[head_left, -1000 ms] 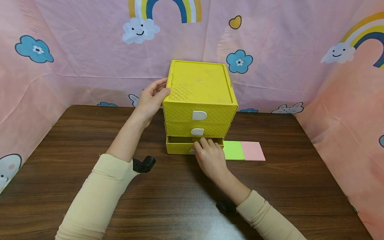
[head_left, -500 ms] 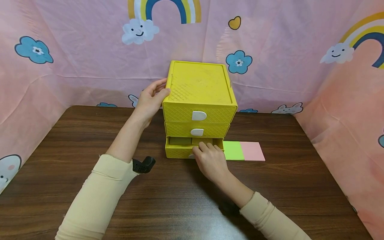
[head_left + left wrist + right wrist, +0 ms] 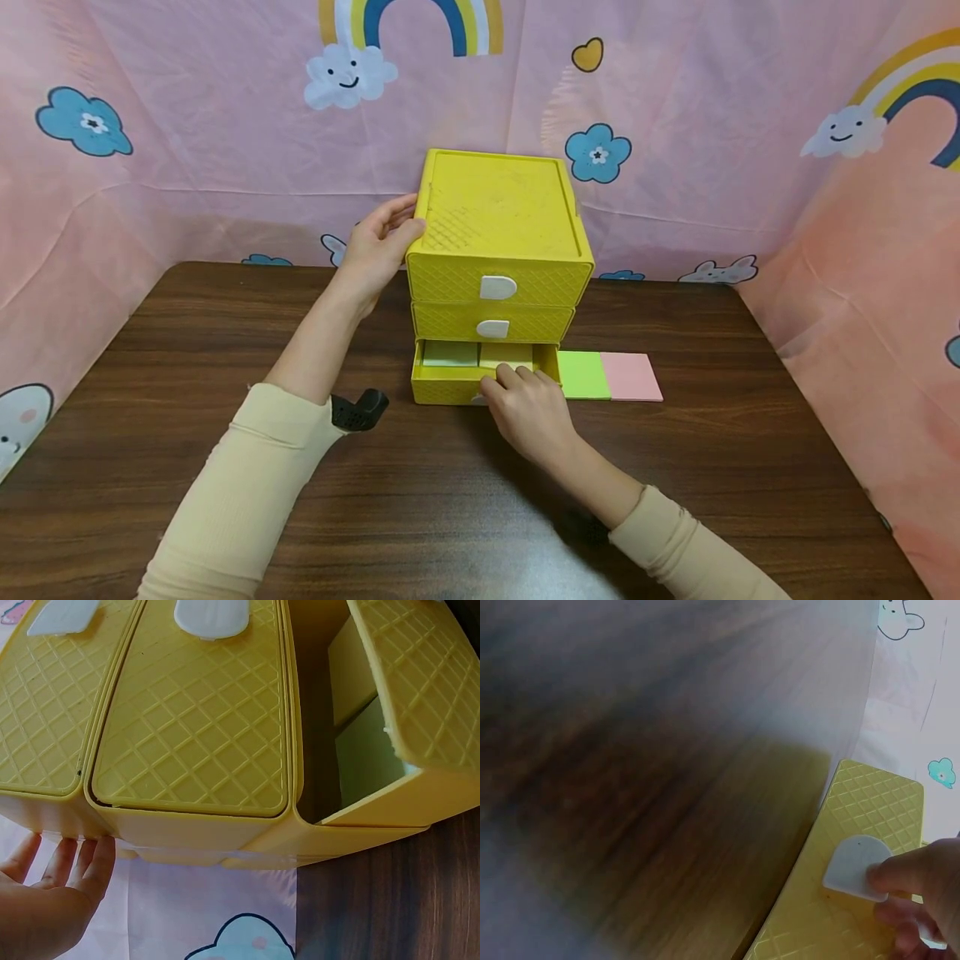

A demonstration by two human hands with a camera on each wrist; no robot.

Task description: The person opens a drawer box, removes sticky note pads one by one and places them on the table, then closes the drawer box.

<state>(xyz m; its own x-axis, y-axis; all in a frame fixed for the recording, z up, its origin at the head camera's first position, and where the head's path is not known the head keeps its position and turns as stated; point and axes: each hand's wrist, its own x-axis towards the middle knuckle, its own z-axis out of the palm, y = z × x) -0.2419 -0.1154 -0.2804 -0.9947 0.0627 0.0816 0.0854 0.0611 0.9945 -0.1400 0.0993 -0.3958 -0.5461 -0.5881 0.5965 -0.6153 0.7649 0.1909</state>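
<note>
1. The yellow drawer cabinet (image 3: 498, 204) stands upright on the table (image 3: 675, 483), its front toward the person. The bottom drawer (image 3: 446, 392) is partly out; the upper drawer (image 3: 450, 279) and middle drawer (image 3: 450, 319) are closed.
2. The right hand (image 3: 531, 408) has its grip clamped on the white handle (image 3: 853, 864) of the bottom drawer, probably because this gives a direct pull. Some fingers are hidden there.
3. The left hand (image 3: 378, 250) rests against the cabinet's left side, near the top. Its grip is apart, with fingers extended, I think for keeping the cabinet steady.
4. Inside the bottom drawer, a pale green block (image 3: 450, 354) and a pale yellow block (image 3: 506, 354) lie side by side, reachable from above.
5. A bright green pad (image 3: 585, 375) and a pink pad (image 3: 632, 377) lie flat, edges meeting, right of the drawer, presumably outside its path.
</note>
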